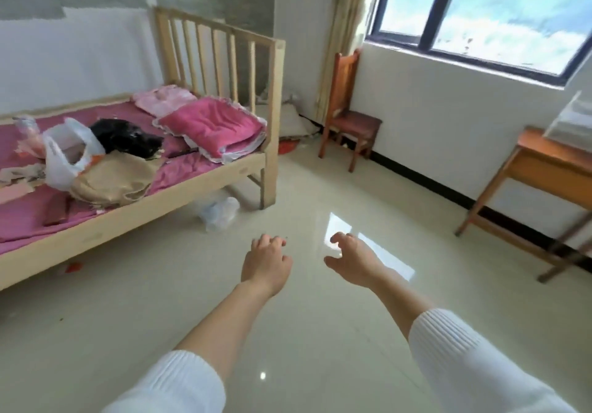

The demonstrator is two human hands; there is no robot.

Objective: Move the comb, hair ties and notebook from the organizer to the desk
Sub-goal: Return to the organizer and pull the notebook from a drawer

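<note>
Reaching forward over bare tile floor (320, 332), both arms out in front, white ribbed sleeves (464, 348) pushed up. Left hand (267, 260): fingers loosely curled downward, holding nothing. Right hand (349, 257): fingers spread and hooked, thumb out to the side, also holding nothing.

Task things: comb, hair ties and notebook not visible from the head view. A clear plastic box (567, 121) sits on the wooden desk (544, 159) at the far right edge, partly cut off by the frame; probably the organizer, but contents cannot be made out.

Judgement: task not yet begun, hands well apart from the desk.

Risks from here:
- Desk and box lie at the margin of view. Reaching before the head turns means groping blind and nudging the box toward the desk edge.
- Box looks light and clear-walled. A one-handed pull on an item could drag or tip it, so the other hand may need to steady it.
- Hair ties are small and, if scattered or dropped, could be lost on the pale glossy tile.
- Bed (137, 169) is cluttered with a white plastic bag (64, 156), a pink cushion (214, 127) and cloth. Mistaking it for the workplace would waste the approach.
</note>
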